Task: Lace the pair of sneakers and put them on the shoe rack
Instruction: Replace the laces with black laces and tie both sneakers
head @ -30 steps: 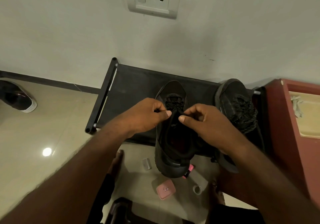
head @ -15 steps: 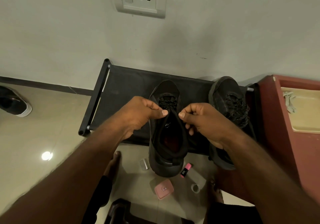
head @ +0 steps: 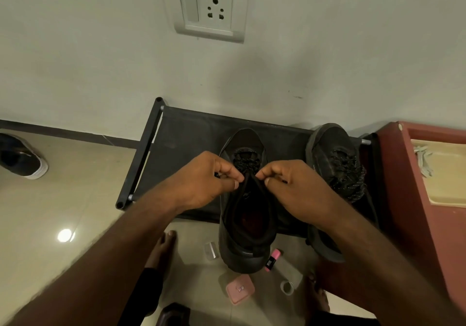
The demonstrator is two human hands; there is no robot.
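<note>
So here we've got the black sneaker (head: 245, 227) sitting toe-to-the-wall on the top shelf of the shoe rack (head: 181, 136), with its heel hanging off the front edge over the floor. Our left hand (head: 201, 182) and right hand (head: 297, 192) are both right over the throat of the shoe, one on each side of the tongue. The fingers (head: 228, 183) on both hands are curled in and pinching the lace (head: 245, 163) just below the crossed rows, thumb tips nearly touching each other. The shoe's opening sits just beneath our wrists. The second sneaker (head: 335, 164) is on the same shelf just beside our right hand, laced up, also toe to the wall. On the floor under the heel there's a pink case (head: 239, 289) and a pink band (head: 272, 259). Red cabinet (head: 403, 187) sits right next to the rack.
</note>
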